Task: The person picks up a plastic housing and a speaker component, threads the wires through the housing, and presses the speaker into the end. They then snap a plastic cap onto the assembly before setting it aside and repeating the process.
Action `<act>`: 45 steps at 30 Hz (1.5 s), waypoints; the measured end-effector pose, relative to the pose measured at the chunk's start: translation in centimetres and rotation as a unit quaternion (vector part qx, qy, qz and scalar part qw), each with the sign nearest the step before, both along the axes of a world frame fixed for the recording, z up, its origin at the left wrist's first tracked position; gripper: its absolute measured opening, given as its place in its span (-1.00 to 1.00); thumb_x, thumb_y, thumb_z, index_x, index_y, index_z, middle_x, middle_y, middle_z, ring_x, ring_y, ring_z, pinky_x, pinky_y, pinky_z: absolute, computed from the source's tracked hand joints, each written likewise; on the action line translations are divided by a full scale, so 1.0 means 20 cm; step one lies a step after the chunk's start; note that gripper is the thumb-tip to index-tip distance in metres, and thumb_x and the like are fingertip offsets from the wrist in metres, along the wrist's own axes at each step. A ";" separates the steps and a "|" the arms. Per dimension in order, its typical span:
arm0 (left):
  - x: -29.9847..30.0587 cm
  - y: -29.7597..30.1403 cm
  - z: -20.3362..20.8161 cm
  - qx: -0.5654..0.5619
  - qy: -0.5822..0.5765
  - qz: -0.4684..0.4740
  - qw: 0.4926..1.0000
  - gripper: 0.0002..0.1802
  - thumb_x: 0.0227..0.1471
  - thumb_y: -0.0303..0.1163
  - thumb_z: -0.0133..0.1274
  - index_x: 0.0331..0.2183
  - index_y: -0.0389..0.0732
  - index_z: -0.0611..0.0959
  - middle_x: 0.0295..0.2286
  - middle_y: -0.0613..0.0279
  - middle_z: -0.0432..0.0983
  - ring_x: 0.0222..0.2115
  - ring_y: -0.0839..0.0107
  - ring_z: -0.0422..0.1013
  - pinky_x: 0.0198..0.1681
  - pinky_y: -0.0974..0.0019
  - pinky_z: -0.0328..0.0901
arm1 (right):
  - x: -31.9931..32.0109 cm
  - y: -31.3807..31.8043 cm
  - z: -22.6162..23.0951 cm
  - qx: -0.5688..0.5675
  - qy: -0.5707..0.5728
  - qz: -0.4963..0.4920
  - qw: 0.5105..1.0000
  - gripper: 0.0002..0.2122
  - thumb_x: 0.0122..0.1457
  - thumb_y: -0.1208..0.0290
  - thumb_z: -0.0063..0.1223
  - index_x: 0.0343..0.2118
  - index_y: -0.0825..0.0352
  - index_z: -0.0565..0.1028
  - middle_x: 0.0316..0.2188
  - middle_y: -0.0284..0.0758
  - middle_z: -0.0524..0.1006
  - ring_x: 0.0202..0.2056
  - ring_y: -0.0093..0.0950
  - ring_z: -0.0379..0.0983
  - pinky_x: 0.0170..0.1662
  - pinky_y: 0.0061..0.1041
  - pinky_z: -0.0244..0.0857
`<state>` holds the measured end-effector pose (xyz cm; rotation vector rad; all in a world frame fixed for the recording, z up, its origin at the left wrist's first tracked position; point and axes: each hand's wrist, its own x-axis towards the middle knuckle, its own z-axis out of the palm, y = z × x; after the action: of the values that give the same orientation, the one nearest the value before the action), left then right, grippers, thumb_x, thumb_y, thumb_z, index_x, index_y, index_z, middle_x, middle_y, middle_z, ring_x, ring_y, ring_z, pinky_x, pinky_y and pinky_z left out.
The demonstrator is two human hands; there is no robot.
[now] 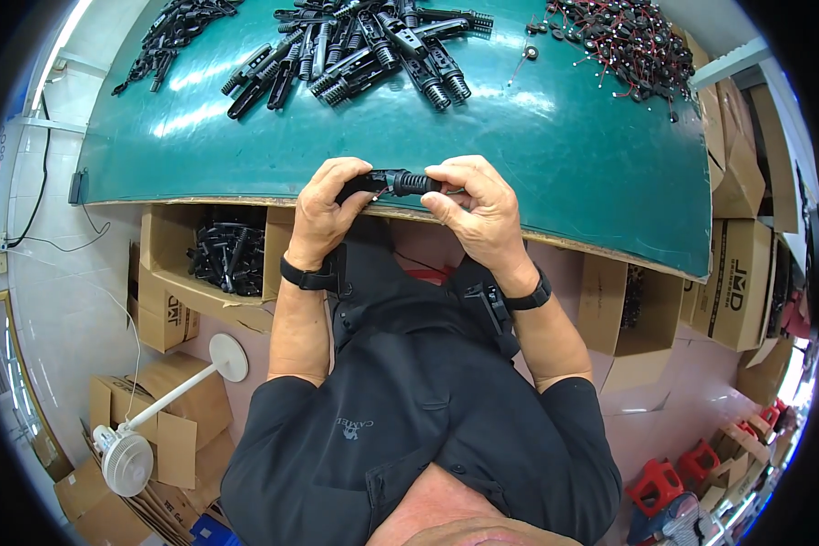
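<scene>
While both wristbanded forearms reach up toward the desk (555,173), the left hand (326,207) pinches the smooth end of a black ribbed handle-like piece (413,184) and the right hand (482,209) grips its ribbed end between thumb and fingers. The piece lies level between them, over the desk's front edge. Below that edge, to the left, an open carton (166,238) holds black parts (227,259). Farther back on the green top, a loose round part (530,54) sits right of a heap of similar black pieces (364,55), near a pile of red-wired round components (628,50).
</scene>
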<state>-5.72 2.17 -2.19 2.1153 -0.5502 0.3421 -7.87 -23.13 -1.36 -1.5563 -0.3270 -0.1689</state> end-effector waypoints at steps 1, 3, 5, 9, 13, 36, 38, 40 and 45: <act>0.00 0.00 0.00 0.000 -0.001 0.000 1.000 -0.52 -0.11 -0.69 0.36 -0.07 -0.24 0.70 -0.14 0.05 0.64 -0.12 0.10 0.59 -0.02 0.21 0.49 | 0.00 0.00 0.00 -0.002 0.000 0.001 1.000 -0.73 0.17 0.60 0.41 -0.06 0.36 0.68 -0.10 -0.35 0.55 -0.21 -0.63 0.51 -0.18 -0.67 0.50; 0.00 0.01 -0.01 -0.002 0.000 0.000 1.000 -0.52 -0.11 -0.69 0.36 -0.07 -0.24 0.70 -0.14 0.06 0.64 -0.12 0.10 0.59 -0.02 0.21 0.49 | 0.00 0.00 0.00 -0.031 -0.018 -0.010 0.999 -0.73 0.18 0.59 0.41 -0.05 0.37 0.68 -0.12 -0.35 0.57 -0.22 -0.62 0.53 -0.18 -0.66 0.51; 0.00 0.01 -0.01 -0.003 0.003 -0.004 1.000 -0.52 -0.10 -0.68 0.36 -0.07 -0.23 0.70 -0.14 0.06 0.64 -0.12 0.10 0.59 -0.02 0.21 0.49 | 0.00 -0.01 0.00 -0.048 -0.026 -0.016 0.998 -0.73 0.18 0.59 0.40 -0.04 0.37 0.68 -0.13 -0.34 0.58 -0.23 -0.62 0.54 -0.19 -0.66 0.51; 0.01 0.02 0.00 -0.005 0.009 -0.013 1.000 -0.52 -0.10 -0.68 0.36 -0.07 -0.23 0.70 -0.14 0.06 0.64 -0.13 0.10 0.59 -0.03 0.20 0.49 | 0.01 -0.03 -0.02 -0.064 -0.051 -0.019 0.996 -0.73 0.19 0.57 0.40 -0.04 0.38 0.67 -0.19 -0.34 0.60 -0.24 -0.60 0.57 -0.19 -0.64 0.54; 0.00 0.02 -0.01 0.000 0.017 -0.011 1.000 -0.52 -0.11 -0.71 0.34 -0.06 -0.27 0.70 -0.14 0.05 0.65 -0.12 0.14 0.59 0.00 0.22 0.47 | 0.01 0.02 -0.05 -0.058 -0.067 -0.067 0.994 -0.79 0.17 0.55 0.41 -0.13 0.34 0.71 -0.28 -0.32 0.65 -0.31 -0.53 0.59 -0.27 -0.56 0.49; 0.01 0.03 -0.01 -0.026 0.017 -0.004 1.000 -0.55 -0.11 -0.68 0.36 -0.09 -0.27 0.73 -0.18 0.07 0.66 -0.16 0.15 0.59 -0.04 0.22 0.47 | -0.05 0.18 -0.11 0.200 0.072 -0.037 0.977 -0.69 0.33 0.49 0.29 0.09 0.47 0.60 -0.03 -0.19 0.69 -0.10 -0.52 0.63 -0.01 -0.52 0.59; 0.01 0.03 0.00 -0.028 0.016 -0.002 0.999 -0.55 -0.11 -0.68 0.37 -0.09 -0.27 0.73 -0.19 0.07 0.67 -0.16 0.15 0.60 -0.05 0.22 0.47 | -0.06 0.19 -0.10 0.211 0.080 -0.040 0.973 -0.69 0.34 0.47 0.27 0.09 0.47 0.60 -0.02 -0.18 0.68 -0.08 -0.50 0.63 0.00 -0.50 0.59; 0.00 0.03 -0.01 -0.031 0.017 -0.002 0.999 -0.55 -0.12 -0.67 0.37 -0.10 -0.27 0.73 -0.19 0.07 0.67 -0.17 0.16 0.60 -0.05 0.22 0.48 | -0.07 0.19 -0.09 0.231 0.103 -0.047 0.966 -0.70 0.38 0.43 0.23 0.10 0.46 0.60 0.01 -0.17 0.67 -0.03 -0.47 0.62 0.03 -0.45 0.59; 0.01 0.03 -0.02 -0.030 0.013 -0.007 0.999 -0.55 -0.11 -0.67 0.38 -0.09 -0.28 0.74 -0.18 0.07 0.67 -0.17 0.17 0.60 -0.05 0.23 0.48 | -0.07 0.17 -0.07 0.340 0.190 0.008 0.921 -0.71 0.42 0.39 0.17 0.10 0.43 0.60 0.07 -0.15 0.64 0.02 -0.43 0.60 0.08 -0.39 0.56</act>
<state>-5.54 2.83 -2.58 2.0545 -0.5322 0.3192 -9.33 -19.72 -2.83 -0.8652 0.0360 0.0381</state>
